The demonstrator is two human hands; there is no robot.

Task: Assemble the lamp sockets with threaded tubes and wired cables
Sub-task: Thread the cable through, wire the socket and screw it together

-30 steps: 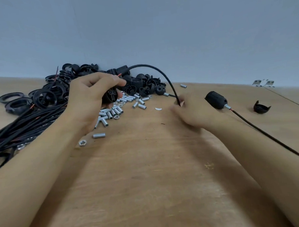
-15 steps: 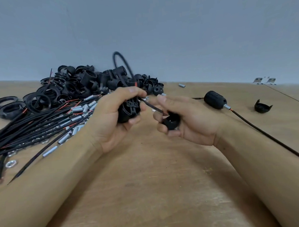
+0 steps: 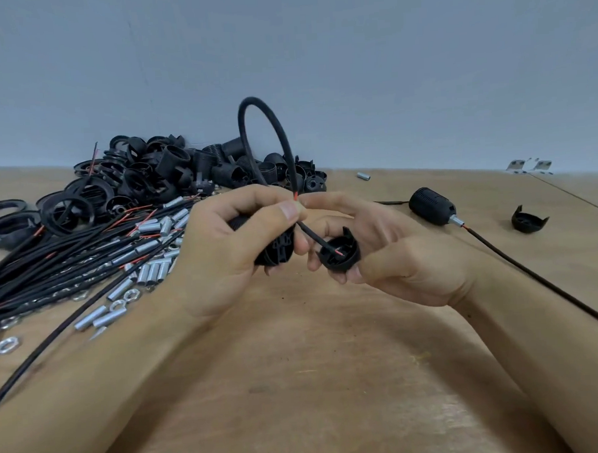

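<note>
Gripping a socket body [image 3: 277, 242] and cable [image 3: 308, 233], left hand [image 3: 237, 249]; right hand [image 3: 388, 253] cupping a cap [image 3: 340, 255].

Views: one, head-worn, wide-angle.
Position: above the near edge of the desk [image 3: 297, 380], at the person's eye level.
Facing: forward and down across the desktop toward a plain grey wall [image 3: 352, 70], which fills the upper part of the frame.
Range: close; both forearms enter from the bottom corners, and the left hand [image 3: 223, 250] and right hand [image 3: 388, 253] meet near the frame's centre.
Distortion: the desk's far edge looks bowed.
Overlap: none, single view.
</note>
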